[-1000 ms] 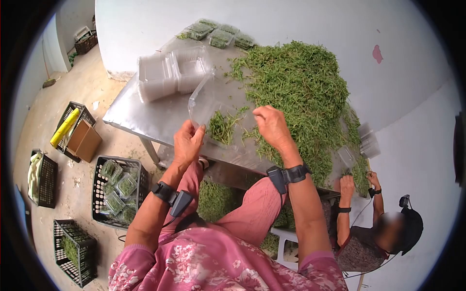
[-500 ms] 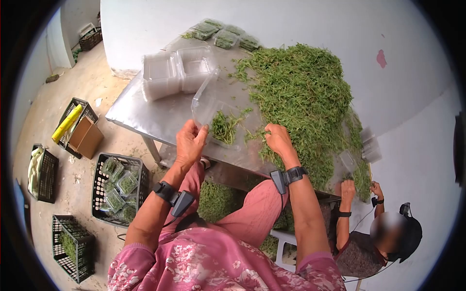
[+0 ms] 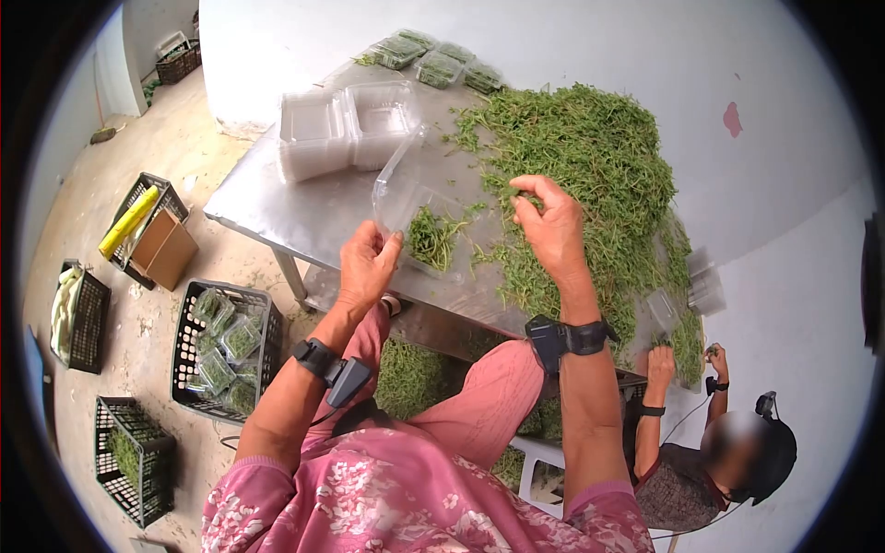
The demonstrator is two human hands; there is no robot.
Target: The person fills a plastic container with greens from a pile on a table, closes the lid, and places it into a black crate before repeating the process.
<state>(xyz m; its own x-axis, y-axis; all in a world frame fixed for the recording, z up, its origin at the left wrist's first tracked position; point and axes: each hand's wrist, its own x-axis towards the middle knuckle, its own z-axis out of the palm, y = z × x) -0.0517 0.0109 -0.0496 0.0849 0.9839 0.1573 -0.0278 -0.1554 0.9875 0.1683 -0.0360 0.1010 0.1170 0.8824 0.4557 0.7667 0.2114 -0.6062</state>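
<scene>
My left hand is closed on the near rim of a clear plastic clamshell container, which lies opened on the metal table. A small bunch of green sprigs sits in its base, some stems sticking out over the side. Above the near left part of a large heap of leafy greens is my right hand. Its fingers are bent, with thumb and forefinger a little apart and green showing between them; no held sprig can be made out.
A stack of clamshells stands on the metal table, with filled packs at the far end. A crate of packed greens and several other crates stand on the floor at left. A co-worker works at lower right.
My right hand has risen from the heap's near edge and moved farther out over the greens, its fingers opening. My left hand stays at the container's rim.
</scene>
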